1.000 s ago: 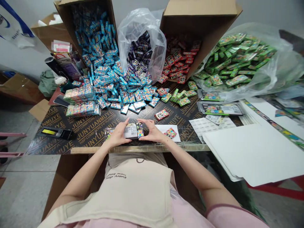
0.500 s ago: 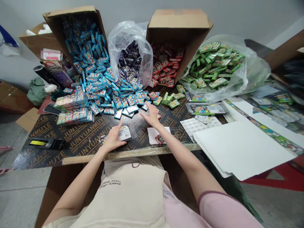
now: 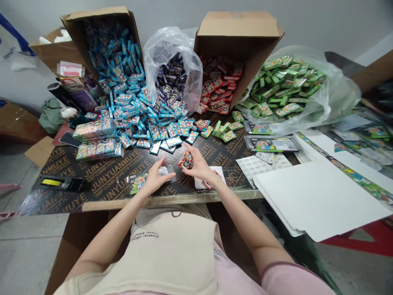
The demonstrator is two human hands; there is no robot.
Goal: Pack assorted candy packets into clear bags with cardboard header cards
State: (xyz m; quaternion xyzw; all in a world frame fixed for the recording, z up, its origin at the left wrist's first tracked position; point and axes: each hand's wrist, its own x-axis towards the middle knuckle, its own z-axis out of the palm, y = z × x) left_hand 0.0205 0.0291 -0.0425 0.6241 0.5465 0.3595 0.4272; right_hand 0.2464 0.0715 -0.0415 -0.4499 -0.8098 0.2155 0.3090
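Cardboard and plastic crowd the far edge of a black printed plywood board (image 3: pixel 101 174). From the head camera, it's a busy spread: one tipped-open cardboard box (image 3: pixel 104 20) spilling blue packs (image 3: pixel 132 119), a second box (image 3: pixel 239 24) of red packs (image 3: pixel 219 88), a clear plastic bag (image 3: pixel 192 82) of purple packs (image 3: pixel 170 78), and another bag (image 3: pixel 340 94) of green packs (image 3: pixel 282 86). Down at the front, the right hand (image 3: pixel 199 166) pinches a small red-foil pack (image 3: pixel 186 159) in its fingers, just above the board. The left hand (image 3: pixel 155 180) hangs half-curled, fairly narrow, over a clear plastic sleeve (image 3: pixel 167 174) with a white label. Whether it grips that sleeve can't be told from here. A green-printed card (image 3: pixel 137 182) lies just beside it. The step looks like handling single packs one at a time, and the lifted pack calls for a free spot on the board. The count: two boxes, two bags, two shrink-wrapped stacks (image 3: pixel 95 139) at left, two carded packs (image 3: pixel 270 143) at right, and two hands, both busy.
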